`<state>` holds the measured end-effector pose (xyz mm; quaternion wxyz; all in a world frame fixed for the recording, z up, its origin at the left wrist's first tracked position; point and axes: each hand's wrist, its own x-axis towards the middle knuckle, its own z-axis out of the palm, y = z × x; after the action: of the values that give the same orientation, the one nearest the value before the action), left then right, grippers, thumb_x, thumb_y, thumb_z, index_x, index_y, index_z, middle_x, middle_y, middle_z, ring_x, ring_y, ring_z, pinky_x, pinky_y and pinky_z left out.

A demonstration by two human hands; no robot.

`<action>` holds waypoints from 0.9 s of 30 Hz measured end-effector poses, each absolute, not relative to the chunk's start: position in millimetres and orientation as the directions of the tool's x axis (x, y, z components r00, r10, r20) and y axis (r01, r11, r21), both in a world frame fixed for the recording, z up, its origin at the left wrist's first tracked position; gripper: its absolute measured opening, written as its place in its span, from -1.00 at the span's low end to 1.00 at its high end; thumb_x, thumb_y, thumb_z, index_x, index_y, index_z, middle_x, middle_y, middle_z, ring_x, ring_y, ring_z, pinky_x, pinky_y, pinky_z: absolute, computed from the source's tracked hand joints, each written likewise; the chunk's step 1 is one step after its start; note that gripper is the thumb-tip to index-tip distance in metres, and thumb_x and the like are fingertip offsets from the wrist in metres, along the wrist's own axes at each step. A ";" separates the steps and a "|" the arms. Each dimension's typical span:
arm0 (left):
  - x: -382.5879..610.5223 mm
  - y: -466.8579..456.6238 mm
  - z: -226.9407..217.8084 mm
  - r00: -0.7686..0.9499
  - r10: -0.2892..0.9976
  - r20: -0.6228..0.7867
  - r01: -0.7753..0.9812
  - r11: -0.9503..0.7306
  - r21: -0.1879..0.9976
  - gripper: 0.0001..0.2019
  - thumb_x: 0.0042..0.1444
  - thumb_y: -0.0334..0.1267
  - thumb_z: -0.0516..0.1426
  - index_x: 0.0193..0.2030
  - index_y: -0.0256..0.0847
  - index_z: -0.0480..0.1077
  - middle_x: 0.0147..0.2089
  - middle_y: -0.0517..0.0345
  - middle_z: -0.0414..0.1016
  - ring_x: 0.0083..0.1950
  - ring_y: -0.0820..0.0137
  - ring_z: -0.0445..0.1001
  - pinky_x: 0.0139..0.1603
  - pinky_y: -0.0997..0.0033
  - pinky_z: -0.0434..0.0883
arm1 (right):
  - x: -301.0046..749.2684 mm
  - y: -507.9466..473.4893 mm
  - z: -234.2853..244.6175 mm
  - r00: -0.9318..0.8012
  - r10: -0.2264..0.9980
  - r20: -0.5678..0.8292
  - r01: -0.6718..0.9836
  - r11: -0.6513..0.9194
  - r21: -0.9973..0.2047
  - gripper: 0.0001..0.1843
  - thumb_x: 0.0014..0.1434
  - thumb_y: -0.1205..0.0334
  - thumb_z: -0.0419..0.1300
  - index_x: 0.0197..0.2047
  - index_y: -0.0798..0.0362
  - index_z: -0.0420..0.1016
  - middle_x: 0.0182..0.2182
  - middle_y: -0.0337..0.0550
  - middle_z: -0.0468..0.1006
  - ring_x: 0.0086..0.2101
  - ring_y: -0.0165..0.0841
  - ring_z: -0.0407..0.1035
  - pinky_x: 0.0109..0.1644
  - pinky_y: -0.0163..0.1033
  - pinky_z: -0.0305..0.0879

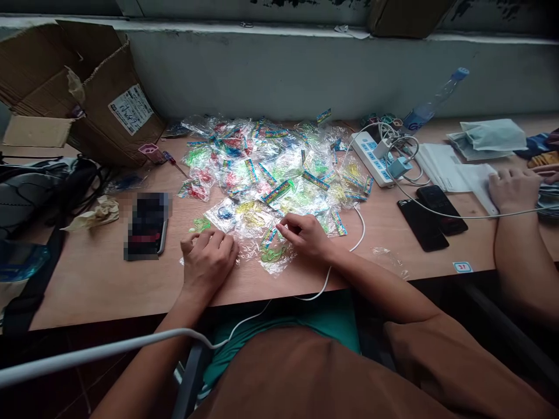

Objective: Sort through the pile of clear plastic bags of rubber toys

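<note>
My left hand (pixel 209 259) rests palm down at the pile's front edge, its fingers curled under and the tips hidden. Just beyond it are loose green pieces (pixel 200 224) and a clear bag of blue pieces (pixel 225 213). My right hand (pixel 305 233) has thumb and forefinger pinched together; what is between them is too small to make out. Under and beside that hand lies a clear plastic bag with green loop-like pieces (pixel 273 255), near a blue printed label (pixel 268 236). Yellow pieces in clear plastic (pixel 251 214) lie between the two hands, further back.
Behind my hands spreads a heap of clear bags with printed labels (pixel 275 157). A phone (pixel 146 226) and cardboard box (pixel 105 99) are left. Rightward are a power strip (pixel 371 158), bottle (pixel 430 105), two phones (pixel 423 224) and another person's hand (pixel 515 189). A white cable (pixel 362 227) crosses the table edge.
</note>
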<state>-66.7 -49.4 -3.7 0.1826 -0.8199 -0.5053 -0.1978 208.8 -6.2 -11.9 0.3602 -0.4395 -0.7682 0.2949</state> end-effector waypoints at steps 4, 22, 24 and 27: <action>-64.5 -40.8 16.4 0.304 0.732 0.610 0.841 -0.507 0.190 -0.88 0.36 -0.23 0.22 -0.25 -0.12 0.50 -0.21 0.12 0.65 -0.05 0.15 0.55 0.10 -0.03 0.27 | 207.9 -5.6 -11.1 -0.306 0.898 0.315 0.307 0.406 -0.861 -0.67 0.32 0.04 0.30 0.05 0.04 0.49 -0.53 -0.43 0.28 -0.56 -0.49 0.07 -0.41 -0.28 0.01; -13.1 26.1 5.8 0.453 0.827 0.332 0.037 -0.390 0.920 -0.58 0.25 -0.03 0.34 0.17 -0.12 0.46 -0.01 0.03 0.60 -0.08 0.35 0.56 0.00 0.32 0.49 | 206.2 12.4 -4.7 -0.354 0.930 0.104 -0.112 0.068 -0.991 -0.40 -0.12 -0.16 0.59 -0.58 0.06 0.35 -0.59 -0.35 0.38 -0.51 -0.50 0.20 -0.43 -0.33 0.11; -10.1 24.6 6.7 0.477 0.803 0.358 0.060 -0.436 0.898 -0.70 0.26 -0.07 0.34 0.04 -0.13 0.53 -0.09 0.06 0.59 -0.09 0.33 0.56 -0.01 0.30 0.48 | 206.8 11.2 -4.2 -0.396 0.916 0.064 -0.064 0.042 -0.997 -0.37 -0.13 -0.17 0.59 -0.60 0.05 0.30 -0.62 -0.38 0.33 -0.53 -0.51 0.15 -0.44 -0.33 0.05; -5.9 19.7 8.1 0.501 0.753 0.427 0.054 -0.520 0.853 -0.82 0.29 -0.08 0.32 -0.15 -0.14 0.55 -0.13 0.05 0.57 -0.05 0.29 0.55 0.03 0.22 0.49 | 209.1 10.3 -4.0 -0.464 0.886 0.020 0.001 0.024 -1.000 -0.32 -0.13 -0.20 0.58 -0.62 0.05 0.23 -0.65 -0.42 0.24 -0.55 -0.54 0.07 -0.46 -0.34 -0.03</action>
<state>-5.9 19.7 8.1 -0.4124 -0.7619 -0.2649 -0.4235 209.1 10.3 -4.0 0.3701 -0.3621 -0.6123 0.5975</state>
